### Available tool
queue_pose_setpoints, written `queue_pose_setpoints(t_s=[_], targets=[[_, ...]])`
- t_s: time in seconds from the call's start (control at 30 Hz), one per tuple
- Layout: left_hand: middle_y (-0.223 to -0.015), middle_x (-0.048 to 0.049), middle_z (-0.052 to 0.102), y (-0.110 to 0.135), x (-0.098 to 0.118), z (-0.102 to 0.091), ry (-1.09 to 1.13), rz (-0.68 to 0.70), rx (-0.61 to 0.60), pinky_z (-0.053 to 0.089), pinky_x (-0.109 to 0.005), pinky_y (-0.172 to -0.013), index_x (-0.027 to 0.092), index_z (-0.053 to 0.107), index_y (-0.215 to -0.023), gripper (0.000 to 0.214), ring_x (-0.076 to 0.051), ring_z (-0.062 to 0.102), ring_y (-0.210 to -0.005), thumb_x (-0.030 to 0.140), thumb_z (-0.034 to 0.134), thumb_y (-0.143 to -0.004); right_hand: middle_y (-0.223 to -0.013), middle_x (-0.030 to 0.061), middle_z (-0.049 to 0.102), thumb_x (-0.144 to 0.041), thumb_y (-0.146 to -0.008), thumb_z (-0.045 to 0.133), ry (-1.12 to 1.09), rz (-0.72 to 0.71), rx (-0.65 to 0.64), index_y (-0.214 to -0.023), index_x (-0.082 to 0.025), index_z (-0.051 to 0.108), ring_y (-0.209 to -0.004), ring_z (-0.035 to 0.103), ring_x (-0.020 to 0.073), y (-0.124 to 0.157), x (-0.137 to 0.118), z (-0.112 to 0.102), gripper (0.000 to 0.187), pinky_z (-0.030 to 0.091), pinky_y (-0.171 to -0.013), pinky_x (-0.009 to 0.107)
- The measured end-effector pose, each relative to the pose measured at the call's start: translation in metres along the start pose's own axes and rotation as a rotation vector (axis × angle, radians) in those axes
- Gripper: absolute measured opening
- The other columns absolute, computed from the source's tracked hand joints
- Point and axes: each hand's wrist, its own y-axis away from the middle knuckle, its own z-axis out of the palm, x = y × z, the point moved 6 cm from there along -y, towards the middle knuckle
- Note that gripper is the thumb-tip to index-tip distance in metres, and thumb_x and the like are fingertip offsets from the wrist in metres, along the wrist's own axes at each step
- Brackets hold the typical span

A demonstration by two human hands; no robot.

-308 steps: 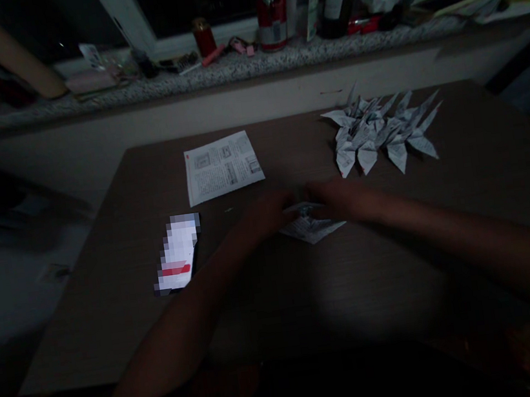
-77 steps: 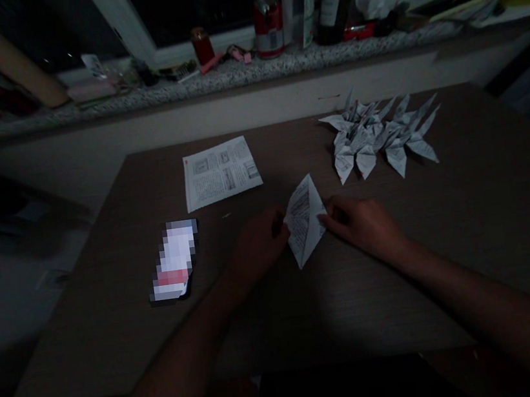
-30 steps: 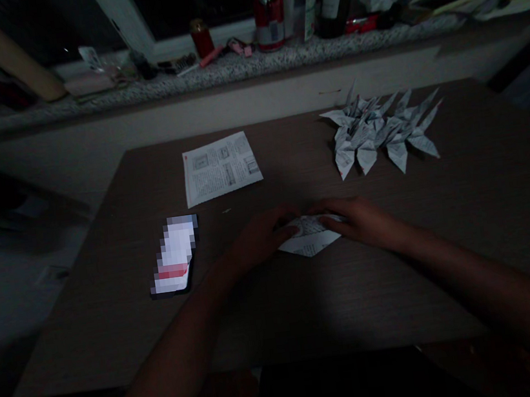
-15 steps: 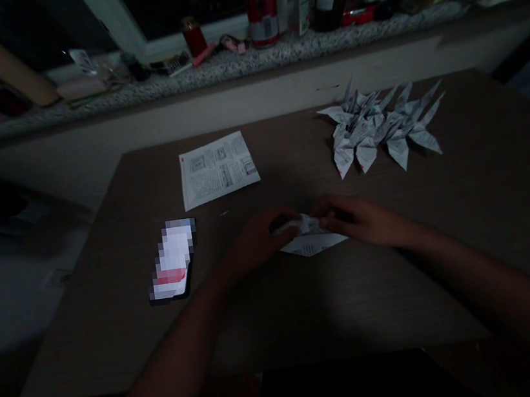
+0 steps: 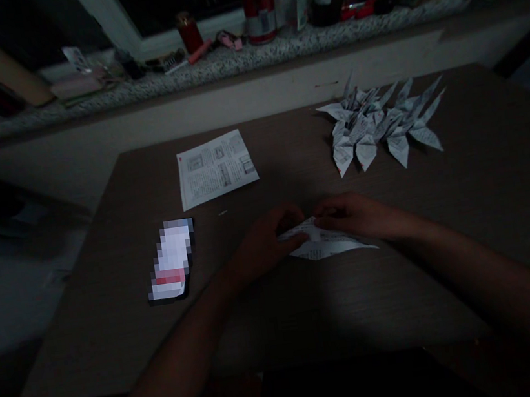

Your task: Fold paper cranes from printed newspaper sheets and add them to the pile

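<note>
The person is leaning over a dim tabletop (image 5: 310, 316), working on a folded paper (image 5: 327, 245) that is lying flat near the middle of it. The left hand (image 5: 268, 243) is pinching the paper's left end with curled fingers. The right hand (image 5: 358, 217) is pressing down on its upper edge with bunched fingertips, and a pointed flap is sticking out to the right beneath that wrist. A phone (image 5: 171, 259) is lying to the left of the hands, and a printed sheet (image 5: 216, 168) is resting farther back. A pile of folded paper shapes (image 5: 382, 124) is sitting at the far right of the tabletop, well apart from the hands. A can (image 5: 258, 5) is standing on the windowsill (image 5: 238, 65) behind.
</note>
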Motion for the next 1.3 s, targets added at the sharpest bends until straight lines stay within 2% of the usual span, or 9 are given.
queue_pose_setpoints(t_s=[0.07, 0.2, 0.3, 0.43, 0.53, 0.63, 0.93, 1.17, 1.3], targets=[[-0.111, -0.0030, 0.071, 0.000, -0.003, -0.002, 0.023, -0.026, 0.016, 0.056, -0.032, -0.087, 0.023, 0.063, -0.113, 0.030, -0.020, 0.068, -0.100, 0.034, 0.075, -0.089, -0.077, 0.0016, 0.070, -0.046, -0.093, 0.061, -0.006, -0.009, 0.025, -0.093, -0.020, 0.071, -0.064, 0.059, 0.0151, 0.001, 0.001, -0.002, 0.028, 0.043, -0.056, 0.027], [-0.120, -0.0052, 0.071, -0.001, -0.006, -0.011, 0.054, -0.029, 0.083, 0.055, -0.036, -0.096, 0.023, 0.066, -0.116, 0.027, -0.022, 0.067, -0.112, 0.036, 0.069, -0.093, -0.074, 0.0001, 0.066, -0.046, -0.093, 0.060, -0.050, 0.020, 0.100, -0.094, -0.021, 0.069, -0.062, 0.057, 0.0151, 0.004, 0.009, -0.008, 0.027, 0.041, -0.054, 0.027], [-0.116, -0.0040, 0.072, -0.003, -0.009, -0.015, 0.064, -0.043, 0.101, 0.056, -0.035, -0.093, 0.022, 0.068, -0.114, 0.023, -0.021, 0.069, -0.106, 0.037, 0.065, -0.096, -0.075, 0.0003, 0.065, -0.047, -0.093, 0.060, -0.065, 0.030, 0.130, -0.095, -0.021, 0.068, -0.064, 0.058, 0.0161, 0.007, 0.013, -0.011, 0.028, 0.043, -0.056, 0.028], [-0.106, -0.0025, 0.074, -0.004, -0.012, -0.014, 0.061, -0.088, 0.079, 0.056, -0.033, -0.084, 0.022, 0.071, -0.108, 0.020, -0.020, 0.070, -0.094, 0.037, 0.065, -0.096, -0.080, 0.0021, 0.068, -0.044, -0.093, 0.059, -0.068, -0.007, 0.101, -0.098, -0.021, 0.067, -0.068, 0.061, 0.0174, 0.008, 0.011, -0.007, 0.025, 0.046, -0.059, 0.029], [-0.103, -0.0026, 0.075, -0.004, -0.010, -0.013, 0.033, -0.082, 0.077, 0.055, -0.032, -0.083, 0.022, 0.073, -0.106, 0.020, -0.020, 0.070, -0.094, 0.037, 0.067, -0.094, -0.083, 0.0030, 0.069, -0.043, -0.094, 0.059, -0.081, -0.026, 0.063, -0.100, -0.020, 0.068, -0.072, 0.062, 0.0177, 0.008, 0.007, -0.001, 0.025, 0.047, -0.062, 0.030], [-0.102, -0.0023, 0.075, -0.005, -0.008, -0.012, 0.040, -0.054, 0.064, 0.054, -0.031, -0.083, 0.021, 0.073, -0.104, 0.020, -0.020, 0.069, -0.094, 0.037, 0.069, -0.093, -0.077, 0.0017, 0.067, -0.047, -0.095, 0.060, -0.069, -0.046, 0.038, -0.094, -0.020, 0.071, -0.068, 0.058, 0.0163, 0.008, 0.006, 0.004, 0.029, 0.044, -0.060, 0.029], [-0.103, -0.0028, 0.078, -0.005, -0.008, -0.014, 0.139, -0.099, 0.078, 0.054, -0.031, -0.083, 0.022, 0.078, -0.104, 0.023, -0.021, 0.071, -0.095, 0.040, 0.069, -0.093, -0.072, -0.0002, 0.063, -0.047, -0.093, 0.065, -0.043, -0.046, 0.113, -0.090, -0.020, 0.073, -0.063, 0.053, 0.0147, 0.009, 0.006, 0.001, 0.028, 0.040, -0.058, 0.029], [-0.097, -0.0021, 0.079, -0.006, -0.015, -0.015, 0.101, -0.098, 0.139, 0.055, -0.032, -0.082, 0.022, 0.079, -0.101, 0.021, -0.021, 0.072, -0.090, 0.038, 0.069, -0.093, -0.078, 0.0019, 0.070, -0.048, -0.093, 0.064, -0.118, -0.026, 0.100, -0.091, -0.020, 0.075, -0.068, 0.059, 0.0163, 0.010, 0.005, 0.003, 0.030, 0.044, -0.060, 0.029], [-0.096, -0.0015, 0.078, -0.005, -0.010, -0.013, 0.016, -0.059, 0.135, 0.054, -0.030, -0.083, 0.020, 0.078, -0.096, 0.016, -0.019, 0.071, -0.089, 0.032, 0.068, -0.092, -0.082, 0.0030, 0.072, -0.045, -0.093, 0.064, -0.114, -0.035, 0.081, -0.093, -0.020, 0.075, -0.072, 0.062, 0.0171, 0.009, 0.006, 0.005, 0.028, 0.046, -0.062, 0.029]])
